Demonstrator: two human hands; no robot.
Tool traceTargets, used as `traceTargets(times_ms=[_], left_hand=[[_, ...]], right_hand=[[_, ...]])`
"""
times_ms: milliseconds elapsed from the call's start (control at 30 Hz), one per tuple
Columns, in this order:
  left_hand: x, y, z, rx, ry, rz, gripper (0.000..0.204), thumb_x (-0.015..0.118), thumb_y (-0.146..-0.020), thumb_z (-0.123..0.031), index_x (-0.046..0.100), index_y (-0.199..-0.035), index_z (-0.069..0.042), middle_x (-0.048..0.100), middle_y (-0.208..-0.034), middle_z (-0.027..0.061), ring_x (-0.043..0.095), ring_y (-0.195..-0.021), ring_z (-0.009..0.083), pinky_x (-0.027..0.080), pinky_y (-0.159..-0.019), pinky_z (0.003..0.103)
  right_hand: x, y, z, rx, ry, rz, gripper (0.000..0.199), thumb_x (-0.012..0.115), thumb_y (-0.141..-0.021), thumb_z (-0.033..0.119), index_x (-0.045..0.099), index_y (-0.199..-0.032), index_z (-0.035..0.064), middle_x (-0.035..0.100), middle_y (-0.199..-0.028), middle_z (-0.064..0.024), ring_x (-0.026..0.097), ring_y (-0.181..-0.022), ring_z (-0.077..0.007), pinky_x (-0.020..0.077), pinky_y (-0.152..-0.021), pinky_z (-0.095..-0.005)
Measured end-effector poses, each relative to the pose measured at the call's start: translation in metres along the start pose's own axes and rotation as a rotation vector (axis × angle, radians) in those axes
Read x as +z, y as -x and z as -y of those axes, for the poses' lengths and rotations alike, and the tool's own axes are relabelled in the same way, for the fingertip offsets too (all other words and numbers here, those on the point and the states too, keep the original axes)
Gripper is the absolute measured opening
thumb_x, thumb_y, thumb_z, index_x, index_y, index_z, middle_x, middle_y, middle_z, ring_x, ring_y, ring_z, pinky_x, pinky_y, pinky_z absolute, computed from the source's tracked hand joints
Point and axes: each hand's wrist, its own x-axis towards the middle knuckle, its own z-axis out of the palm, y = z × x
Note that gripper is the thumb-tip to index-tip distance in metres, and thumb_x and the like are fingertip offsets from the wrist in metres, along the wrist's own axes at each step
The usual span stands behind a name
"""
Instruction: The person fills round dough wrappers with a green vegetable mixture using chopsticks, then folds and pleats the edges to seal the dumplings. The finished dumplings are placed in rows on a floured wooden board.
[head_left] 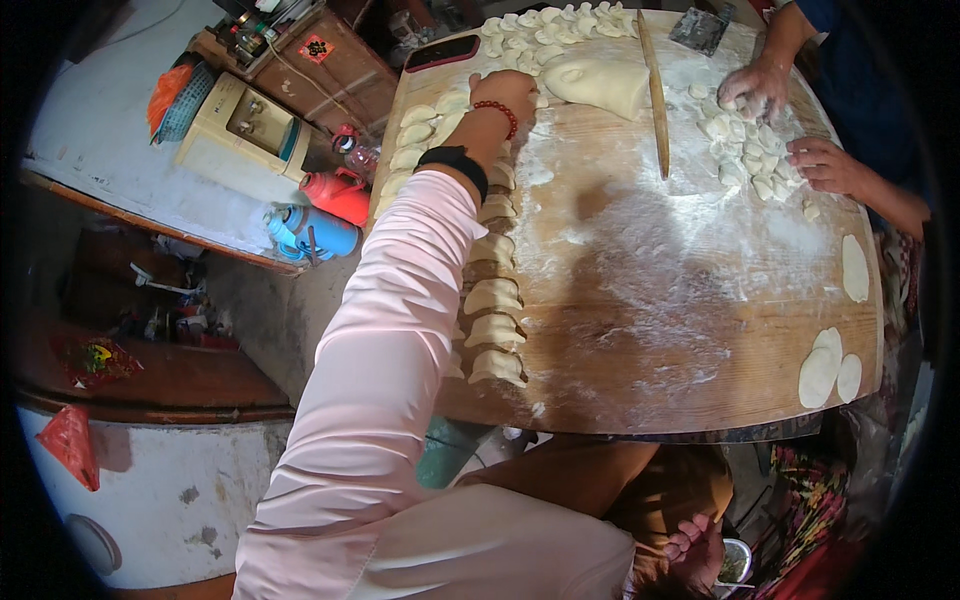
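Note:
My left hand [505, 95], with a red bead bracelet and a black wristband, reaches over the far end of the dumpling rows. Its fingers curl downward round a dumpling [541, 101], of which only a pale edge shows; the fingertips are hidden. Below the wrist, a row of folded dumplings [493, 295] runs toward me along the left side of the wooden board [590, 385]. Low at my lap, my right hand [697, 555] is palm up with loosely bent fingers, and nothing shows in it. Beside it is a white bowl [736, 562] with greenish contents.
A co-worker's hands [765, 90] handle small dough pieces [750, 155] at the far right. A rolling pin [655, 100] lies beside a large dough lump [600, 85]. Flat wrappers [822, 370] are at the near right, a phone [442, 53] at the far left. Thermoses [318, 232] stand left.

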Motion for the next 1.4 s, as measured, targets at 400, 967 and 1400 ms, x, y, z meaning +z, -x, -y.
traceTargets(times_ms=[400, 967, 1400], left_hand=[[0.006, -0.001, 0.006, 0.084, 0.076, -0.097, 0.051, 0.068, -0.081, -0.022, 0.061, -0.130, -0.012, 0.066, -0.121, 0.0157, 0.060, -0.114, 0.0314, 0.045, -0.098, 0.041], [-0.131, 0.263, -0.030, 0.493, 0.817, 0.203, 0.039, 0.069, -0.092, -0.023, 0.062, -0.124, -0.002, 0.066, -0.120, 0.0126, 0.061, -0.111, 0.0201, 0.047, -0.096, 0.033], [-0.093, 0.441, -0.117, 0.492, 1.359, 0.156, 0.037, 0.063, -0.096, -0.020, 0.058, -0.128, -0.002, 0.063, -0.123, 0.0108, 0.061, -0.111, 0.0185, 0.049, -0.095, 0.033]], right_hand=[[-0.094, -0.047, -0.016, 0.018, -0.062, 0.132, 0.043, 0.040, -0.103, 0.049, 0.062, -0.115, 0.0142, 0.072, -0.101, -0.0083, 0.065, -0.076, -0.0253, 0.0519, -0.068, -0.0423], [0.040, 0.044, 0.000, -0.461, 0.162, 0.096, 0.034, 0.044, -0.104, 0.024, 0.060, -0.113, -0.0035, 0.071, -0.096, -0.0164, 0.070, -0.075, -0.0217, 0.0588, -0.066, -0.0300], [0.047, -0.082, 0.147, -0.926, 0.569, -0.166, 0.015, 0.067, -0.090, 0.014, 0.066, -0.093, -0.0005, 0.067, -0.078, -0.0081, 0.065, -0.060, -0.0155, 0.0537, -0.052, -0.0282]])
